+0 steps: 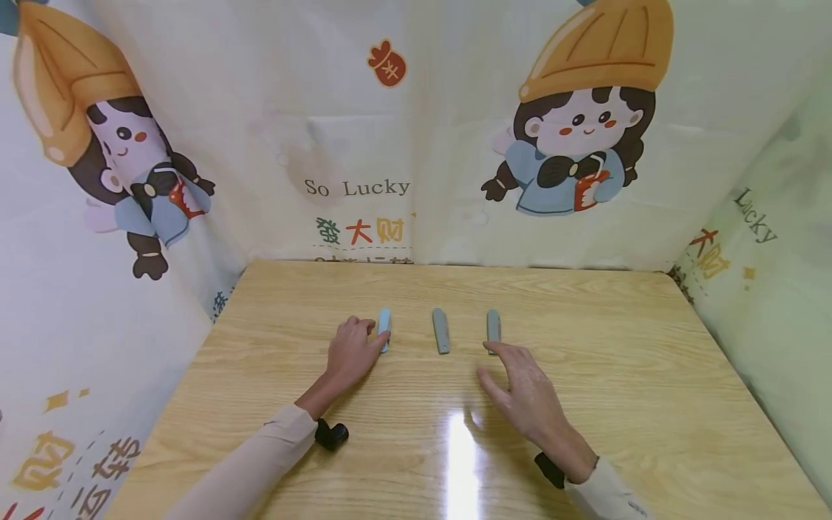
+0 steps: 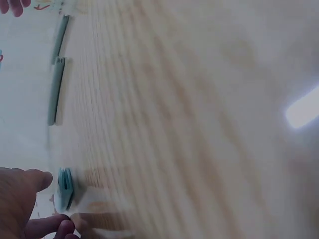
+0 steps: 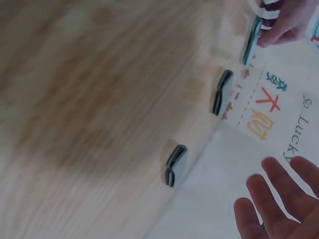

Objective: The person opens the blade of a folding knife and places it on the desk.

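Three slim flat handle-like pieces with rounded ends and slotted edges, resembling folding knives, lie spaced apart on the table. My left hand point(image 1: 351, 354) is at the light blue piece point(image 1: 385, 319), thumb overlapping its near end in the head view. The left wrist view has the thumb point(image 2: 40, 179) and bent fingers point(image 2: 52, 226) on either side of this piece, apart from each other. My right hand point(image 1: 528, 396) is nearest the right grey piece point(image 1: 494, 325), fingers spread and holding nothing; its fingertips overlap the near end. Between the hands is the middle grey piece point(image 1: 440, 331).
The wood-grain table point(image 1: 585, 347) runs back to a printed curtain point(image 1: 455, 144) with cartoon figures and lettering, which also hangs along both sides. A black wrist camera point(image 1: 331, 435) juts out beside the left wrist. Bright glare point(image 1: 462, 462) marks the front middle of the tabletop.
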`<state>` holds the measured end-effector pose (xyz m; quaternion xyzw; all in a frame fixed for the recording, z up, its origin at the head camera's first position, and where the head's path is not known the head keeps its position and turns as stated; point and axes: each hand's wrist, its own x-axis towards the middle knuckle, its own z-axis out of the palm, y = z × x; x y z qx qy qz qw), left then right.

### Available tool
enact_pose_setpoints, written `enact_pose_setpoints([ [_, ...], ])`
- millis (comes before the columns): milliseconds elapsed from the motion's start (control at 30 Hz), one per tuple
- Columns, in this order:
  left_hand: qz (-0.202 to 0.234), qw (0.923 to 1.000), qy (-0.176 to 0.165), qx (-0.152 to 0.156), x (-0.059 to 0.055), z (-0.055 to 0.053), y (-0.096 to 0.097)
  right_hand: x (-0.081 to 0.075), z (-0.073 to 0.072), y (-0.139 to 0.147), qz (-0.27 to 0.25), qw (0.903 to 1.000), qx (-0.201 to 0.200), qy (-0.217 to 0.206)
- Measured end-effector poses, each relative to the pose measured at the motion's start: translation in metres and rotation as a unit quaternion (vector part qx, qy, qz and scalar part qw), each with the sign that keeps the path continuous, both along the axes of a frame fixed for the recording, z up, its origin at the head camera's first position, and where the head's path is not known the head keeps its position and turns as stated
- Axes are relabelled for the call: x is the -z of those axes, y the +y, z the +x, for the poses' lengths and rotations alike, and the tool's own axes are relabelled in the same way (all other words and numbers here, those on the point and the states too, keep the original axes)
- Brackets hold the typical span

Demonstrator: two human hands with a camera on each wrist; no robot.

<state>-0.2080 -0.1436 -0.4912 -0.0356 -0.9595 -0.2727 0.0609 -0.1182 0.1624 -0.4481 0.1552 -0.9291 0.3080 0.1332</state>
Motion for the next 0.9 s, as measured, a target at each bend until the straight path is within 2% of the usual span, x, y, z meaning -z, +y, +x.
enact_pose_setpoints([
  [233,-0.037,0.9991,-0.002,-0.02,-0.001,-0.013,0.012,0.001,-0.004,-0.011,-0.013,0.999,0.006,-0.041],
  [333,-0.028,0.9994,-0.013,-0.019,-0.004,-0.015,0.013,0.0,-0.006,-0.016,-0.015,0.9984,0.003,-0.054],
  [467,0.003,0.9995,-0.024,-0.022,-0.007,-0.018,0.015,-0.002,-0.008,-0.021,-0.018,0.9972,-0.004,-0.072],
  [667,0.067,0.9964,-0.049,-0.018,-0.012,-0.022,0.016,-0.006,-0.015,-0.022,-0.048,0.9931,0.007,-0.107],
  [767,0.101,0.9923,-0.07,-0.016,-0.013,-0.021,0.015,-0.004,-0.017,-0.022,-0.061,0.9915,0.005,-0.115],
  [900,0.122,0.9891,-0.081,-0.015,-0.013,-0.019,0.012,-0.002,-0.019,-0.023,-0.069,0.9899,-0.006,-0.124],
])
